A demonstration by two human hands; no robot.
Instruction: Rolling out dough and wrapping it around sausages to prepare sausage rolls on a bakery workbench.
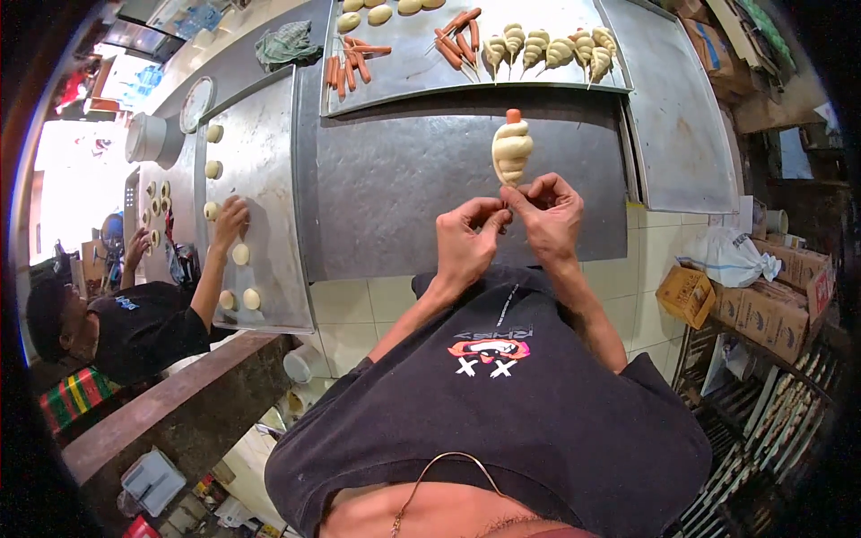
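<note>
A sausage on a stick, wrapped in a spiral of pale dough (pixel 512 151), stands out beyond my hands with its orange-red tip bare at the far end. My right hand (pixel 553 220) pinches it at the lower end of the dough. Close beside, my left hand (pixel 468 240) is closed at the stick end; the stick itself is mostly hidden by the fingers. Both hands are over the near part of the grey worktop (pixel 386 193). On the tray (pixel 404 100) behind lie several wrapped sausages (pixel 535 49), plain skewered sausages (pixel 459 40) and round dough pieces (pixel 380 14).
To the left, a co-worker's hand (pixel 231 220) reaches over a metal tray (pixel 269 161) with several dough balls (pixel 240 255). An upright-edged metal tray (pixel 682 117) lies on the right. Cardboard boxes (pixel 762 305) and a white plastic bag (pixel 728 258) sit at the far right.
</note>
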